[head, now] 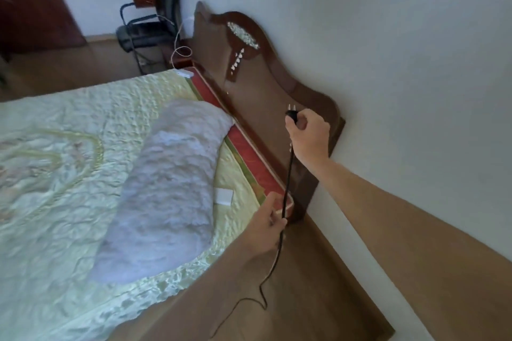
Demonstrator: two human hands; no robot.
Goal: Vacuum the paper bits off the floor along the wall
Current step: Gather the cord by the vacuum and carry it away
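Observation:
My right hand (309,137) grips a black power plug (291,115), its two metal pins pointing up, in front of the wooden headboard (257,86). From the plug a thin black cord (288,180) runs down to my left hand (266,223), which pinches it near the corner of the bed. Below that hand the cord trails in loops across the brown floor (318,271). No vacuum cleaner and no paper bits are in view.
A bed with a pale green quilt (69,160) and a white pillow (171,191) fills the left. A white wall (388,63) runs along the right. Far back stand a black chair (138,33), a white cable (178,47) and a dark door (30,8).

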